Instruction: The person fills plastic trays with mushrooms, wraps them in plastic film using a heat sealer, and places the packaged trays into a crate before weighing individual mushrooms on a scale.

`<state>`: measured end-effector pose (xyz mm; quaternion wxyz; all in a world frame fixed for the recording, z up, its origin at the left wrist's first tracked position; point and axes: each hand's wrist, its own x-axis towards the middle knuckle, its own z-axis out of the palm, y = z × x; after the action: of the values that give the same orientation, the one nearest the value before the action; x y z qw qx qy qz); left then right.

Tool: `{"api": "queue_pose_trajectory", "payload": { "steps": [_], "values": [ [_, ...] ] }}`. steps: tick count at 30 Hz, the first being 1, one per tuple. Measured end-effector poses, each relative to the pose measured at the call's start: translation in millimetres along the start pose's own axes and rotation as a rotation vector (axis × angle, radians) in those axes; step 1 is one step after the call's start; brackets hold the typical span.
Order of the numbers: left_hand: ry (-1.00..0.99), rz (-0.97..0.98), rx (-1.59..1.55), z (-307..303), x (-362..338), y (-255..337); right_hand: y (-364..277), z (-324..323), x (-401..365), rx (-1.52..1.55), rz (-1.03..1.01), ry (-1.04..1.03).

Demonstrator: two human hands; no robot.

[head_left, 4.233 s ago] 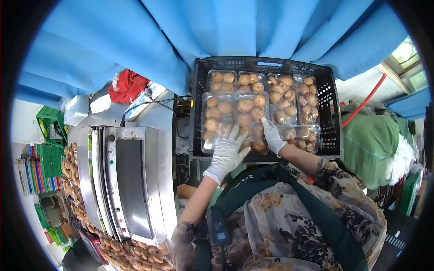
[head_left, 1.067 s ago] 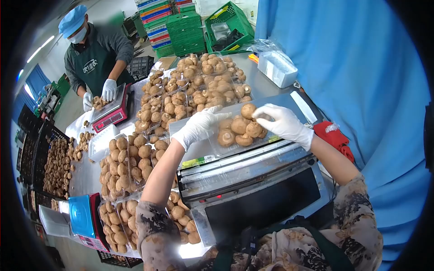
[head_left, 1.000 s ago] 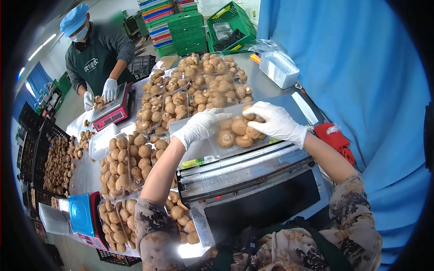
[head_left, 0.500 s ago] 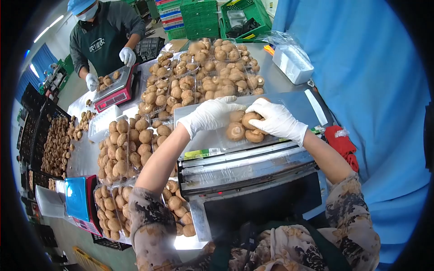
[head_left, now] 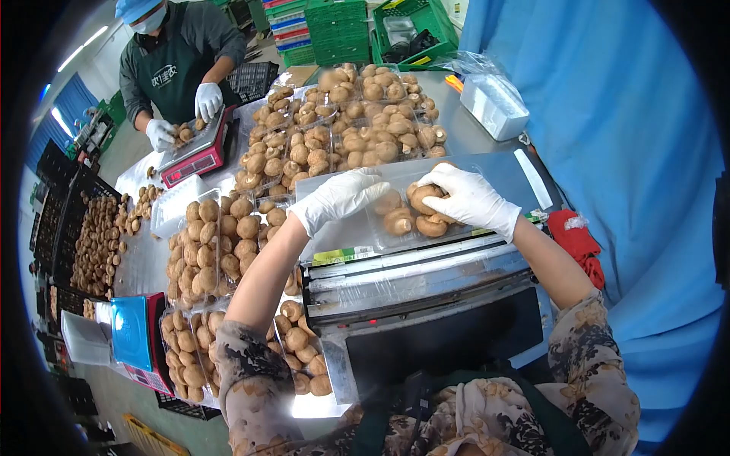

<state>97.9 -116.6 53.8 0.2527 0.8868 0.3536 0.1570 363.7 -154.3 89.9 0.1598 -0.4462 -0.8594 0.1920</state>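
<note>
A clear plastic tray (head_left: 380, 237) of brown mushrooms (head_left: 399, 221) rests on the grey plate of the wrapping machine (head_left: 426, 285) in front of me. My right hand (head_left: 470, 201), in a white glove, curls over the tray's right side with its fingers around a mushroom (head_left: 423, 199). At the left end of the tray is my left hand (head_left: 340, 199), also gloved; its fingers stretch toward the mushrooms and hold nothing. Other mushrooms lie between the two hands, partly covered by the right fingers.
Filled mushroom trays (head_left: 365, 129) crowd the table beyond the plate; more trays (head_left: 209, 247) stand at left. A person (head_left: 182, 68) across the table handles mushrooms on a red scale (head_left: 194, 163). White empty trays (head_left: 494, 106) sit back right, beside a blue curtain (head_left: 608, 152).
My left hand has drawn back leftward from the mushrooms. My right hand stays over the tray's right side. Across the table, the other person's hands have shifted on the scale.
</note>
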Motion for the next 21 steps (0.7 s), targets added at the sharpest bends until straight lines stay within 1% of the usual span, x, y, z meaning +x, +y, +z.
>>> {"api": "queue_pose_trajectory", "payload": {
  "steps": [3,4,7,10,13,15,18,19,21],
  "values": [
    [0.044,-0.029,-0.075,10.2,-4.1,-20.8,1.1,1.3,-0.4,0.006,-0.007,0.01],
    [0.019,-0.026,-0.158,2.1,-7.4,-9.2,1.5,1.5,-0.3,0.004,-0.009,0.015],
    [0.028,0.007,-0.506,3.0,-10.5,-10.2,2.6,2.4,-0.5,0.026,-0.019,0.025],
    [-0.05,-0.034,-0.199,-4.8,-12.5,8.3,2.0,1.9,0.2,0.007,-0.009,0.013],
    [-0.052,-0.011,-0.04,-1.1,-10.8,14.6,3.5,2.3,1.6,-0.002,-0.009,0.005],
    [-0.013,0.028,-0.053,1.8,-7.4,5.4,0.9,0.1,1.2,-0.022,-0.004,0.012],
    [0.032,-0.011,-0.051,-3.0,-5.7,12.1,-3.0,-6.8,-7.8,-0.044,-0.014,0.076],
    [0.081,-0.071,-0.03,-6.0,-9.2,15.9,-7.6,-7.5,-5.8,-0.041,-0.066,0.095],
    [0.268,-0.125,-0.132,-3.9,-17.8,9.1,-10.9,-7.6,-10.6,-0.06,-0.09,0.196]
  ]
}}
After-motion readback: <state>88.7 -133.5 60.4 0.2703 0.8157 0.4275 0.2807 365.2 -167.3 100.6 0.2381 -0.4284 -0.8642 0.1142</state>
